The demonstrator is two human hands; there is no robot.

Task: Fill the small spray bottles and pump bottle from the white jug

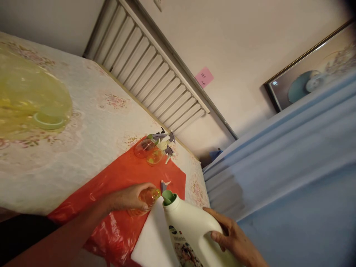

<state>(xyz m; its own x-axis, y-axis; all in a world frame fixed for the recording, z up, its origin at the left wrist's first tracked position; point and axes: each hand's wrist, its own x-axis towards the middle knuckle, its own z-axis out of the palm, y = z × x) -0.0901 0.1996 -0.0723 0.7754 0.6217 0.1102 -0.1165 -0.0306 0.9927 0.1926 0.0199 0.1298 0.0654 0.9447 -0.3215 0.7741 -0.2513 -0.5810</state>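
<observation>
My left hand (132, 196) is closed around a small clear bottle (150, 195) with a yellowish neck, held over a red plastic sheet (167, 178). My right hand (232, 235) grips the handle of a large pale green detergent jug (191, 222). The jug's open mouth, with a green spout (168, 197) inside, is close to the small bottle's neck. I cannot tell whether liquid passes between them. A grey spray head (163, 186) lies just behind the two necks. Several clear spray bottles (155, 156) with grey triggers are grouped farther back on the red sheet.
A floral tablecloth (91, 148) covers the table. At the far left is a yellow translucent bag (33, 92). White material (154, 235) lies beside the jug. A radiator (155, 74) runs behind the table, and blue fabric (292, 178) hangs at the right.
</observation>
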